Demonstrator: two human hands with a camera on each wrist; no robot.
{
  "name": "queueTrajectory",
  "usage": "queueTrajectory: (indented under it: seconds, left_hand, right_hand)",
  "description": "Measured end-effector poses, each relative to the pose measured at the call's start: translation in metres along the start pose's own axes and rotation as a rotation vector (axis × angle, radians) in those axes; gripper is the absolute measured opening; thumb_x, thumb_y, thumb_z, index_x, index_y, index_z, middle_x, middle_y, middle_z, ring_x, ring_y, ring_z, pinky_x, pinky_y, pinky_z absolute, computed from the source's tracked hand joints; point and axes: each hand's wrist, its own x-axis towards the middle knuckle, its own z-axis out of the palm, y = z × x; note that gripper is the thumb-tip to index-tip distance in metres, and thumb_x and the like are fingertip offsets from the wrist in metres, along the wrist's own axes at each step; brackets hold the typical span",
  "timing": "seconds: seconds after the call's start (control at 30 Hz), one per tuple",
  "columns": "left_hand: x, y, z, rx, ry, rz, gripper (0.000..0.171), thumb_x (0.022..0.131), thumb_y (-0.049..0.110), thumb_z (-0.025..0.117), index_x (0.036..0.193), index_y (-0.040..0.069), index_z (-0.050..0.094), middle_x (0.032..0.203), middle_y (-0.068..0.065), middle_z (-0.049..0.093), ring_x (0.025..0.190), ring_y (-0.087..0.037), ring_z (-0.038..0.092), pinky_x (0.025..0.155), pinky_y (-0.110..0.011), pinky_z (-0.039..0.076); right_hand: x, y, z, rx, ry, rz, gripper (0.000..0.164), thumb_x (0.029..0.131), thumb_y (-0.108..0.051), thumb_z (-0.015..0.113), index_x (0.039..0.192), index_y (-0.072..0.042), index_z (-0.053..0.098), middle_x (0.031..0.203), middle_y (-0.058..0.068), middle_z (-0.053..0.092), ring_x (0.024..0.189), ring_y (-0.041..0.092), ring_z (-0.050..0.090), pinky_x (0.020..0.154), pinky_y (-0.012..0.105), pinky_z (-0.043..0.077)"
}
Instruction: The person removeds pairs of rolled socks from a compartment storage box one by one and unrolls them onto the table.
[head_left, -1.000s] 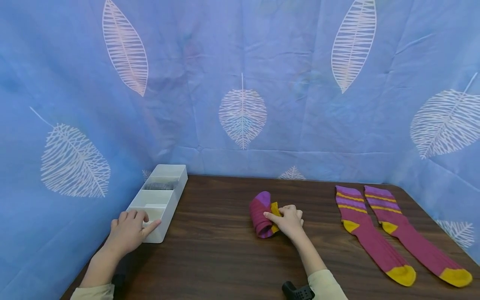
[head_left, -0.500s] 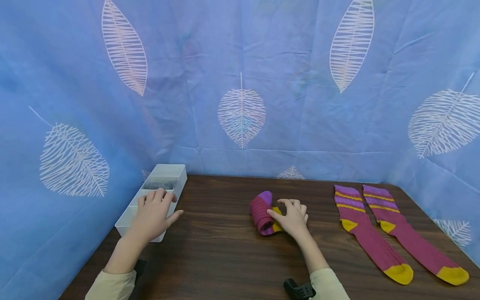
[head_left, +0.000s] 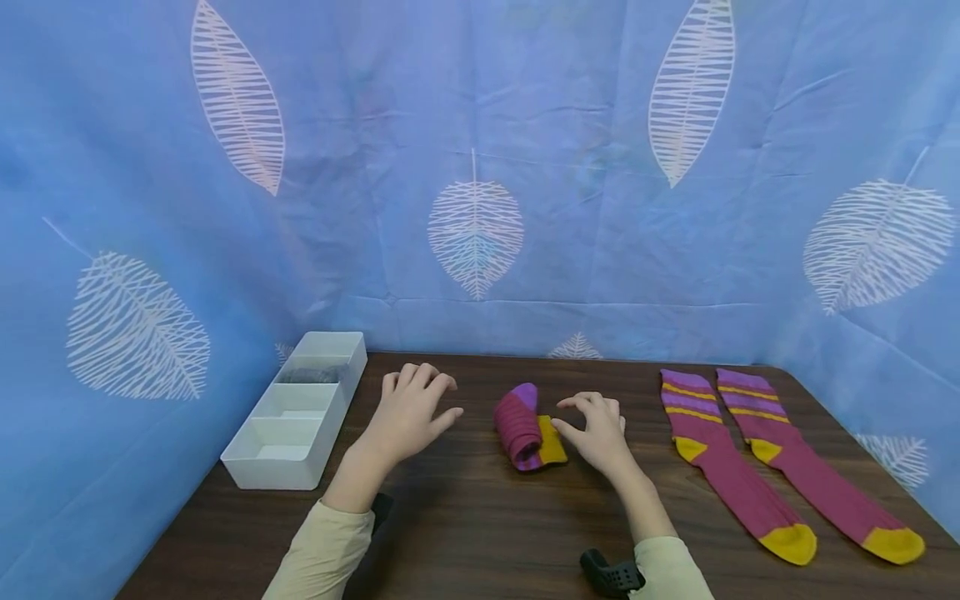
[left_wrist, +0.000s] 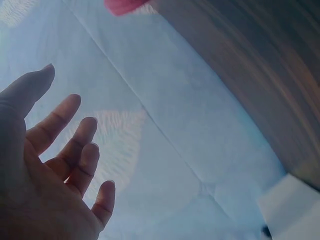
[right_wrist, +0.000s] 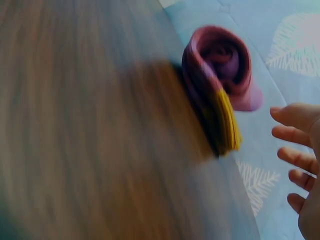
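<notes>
A maroon sock rolled into a bundle (head_left: 517, 429), with a purple end and a yellow flap on its right side, rests on the table's middle. Just right of the flap is my right hand (head_left: 596, 435), fingers loosely bent and holding nothing. The right wrist view shows the rolled sock (right_wrist: 220, 65) on its side with the spiral visible, apart from the fingertips. My left hand (head_left: 408, 412) hovers between the white box and the bundle, its fingers spread and slightly bent. In the left wrist view the left palm (left_wrist: 47, 195) has nothing in it.
On the left stands a white compartment box (head_left: 281, 475) with something grey (head_left: 309, 375) in a far compartment. Two flat striped socks, one inner (head_left: 738, 483) and one outer (head_left: 825, 479), lie at the right. A blue leaf-patterned curtain (head_left: 360, 208) borders the dark wooden table (head_left: 450, 542).
My left hand has left the white box and moved right toward the rolled sock. My right hand has let go of the bundle and drawn slightly right, uncovering the yellow flap.
</notes>
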Motion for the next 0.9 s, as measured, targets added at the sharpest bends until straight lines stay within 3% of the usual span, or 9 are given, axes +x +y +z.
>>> queueTrajectory:
  seconds: [0.17, 0.3, 0.6, 0.9]
  left_hand:
    - [0.013, 0.015, 0.013, -0.038, -0.019, 0.037, 0.031, 0.094, 0.043, 0.062, 0.115, 0.02, 0.061, 0.113, -0.001, 0.057, 0.108, -0.023, 0.047, 0.092, -0.049, 0.034]
    - [0.024, 0.03, 0.023, -0.058, -0.057, 0.057, 0.032, 0.094, 0.045, 0.06, 0.116, 0.021, 0.061, 0.114, 0.0, 0.057, 0.108, -0.022, 0.048, 0.092, -0.047, 0.035]
    - [0.037, 0.064, 0.045, -0.018, -0.211, 0.125, 0.041, 0.095, 0.051, 0.055, 0.126, 0.025, 0.061, 0.122, -0.001, 0.059, 0.113, -0.022, 0.054, 0.096, -0.048, 0.04]
    - [0.035, 0.068, 0.062, 0.029, -0.28, 0.176, 0.036, 0.094, 0.048, 0.058, 0.126, 0.034, 0.063, 0.126, 0.003, 0.059, 0.113, -0.02, 0.055, 0.091, -0.044, 0.044]
  right_hand:
    - [-0.006, 0.012, -0.002, -0.053, 0.002, -0.123, 0.026, 0.087, -0.023, 0.073, 0.11, -0.012, 0.07, 0.125, 0.013, 0.058, 0.121, 0.043, 0.038, 0.091, 0.063, 0.028]
    - [-0.008, 0.02, -0.003, -0.056, -0.048, -0.182, 0.026, 0.086, -0.023, 0.074, 0.11, -0.015, 0.071, 0.126, 0.011, 0.06, 0.12, 0.041, 0.039, 0.09, 0.063, 0.029]
    - [-0.008, 0.026, -0.005, -0.025, -0.243, -0.207, 0.028, 0.088, -0.023, 0.072, 0.116, -0.019, 0.072, 0.137, 0.007, 0.06, 0.129, 0.039, 0.036, 0.091, 0.061, 0.025]
    - [-0.005, 0.022, -0.006, -0.011, -0.362, -0.237, 0.032, 0.093, -0.027, 0.065, 0.122, -0.014, 0.07, 0.141, 0.01, 0.056, 0.142, 0.044, 0.03, 0.101, 0.08, 0.014]
